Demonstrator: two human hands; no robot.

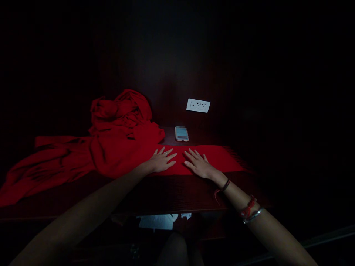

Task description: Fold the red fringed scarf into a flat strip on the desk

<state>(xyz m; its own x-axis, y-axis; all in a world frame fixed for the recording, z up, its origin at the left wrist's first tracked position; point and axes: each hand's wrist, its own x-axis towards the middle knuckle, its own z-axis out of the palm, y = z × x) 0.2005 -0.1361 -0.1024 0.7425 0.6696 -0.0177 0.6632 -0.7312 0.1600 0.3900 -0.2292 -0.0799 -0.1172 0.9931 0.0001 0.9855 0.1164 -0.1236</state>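
A long red scarf (222,159) with a fringed right end lies flat across a dark wooden desk (177,190). Toward the left, more red cloth (124,125) is heaped in loose folds, and part of it trails to the desk's front left edge. My left hand (162,161) rests on the flat stretch with its fingers spread. Just to its right, my right hand (198,163) also lies palm down on the cloth, fingers apart. Neither hand grips anything.
Behind the scarf a phone (181,133) with a blurred screen lies on the desk. A white socket plate (198,105) is on the back wall. Below the desktop, pale papers (155,222) show on a lower shelf. The surroundings are very dark.
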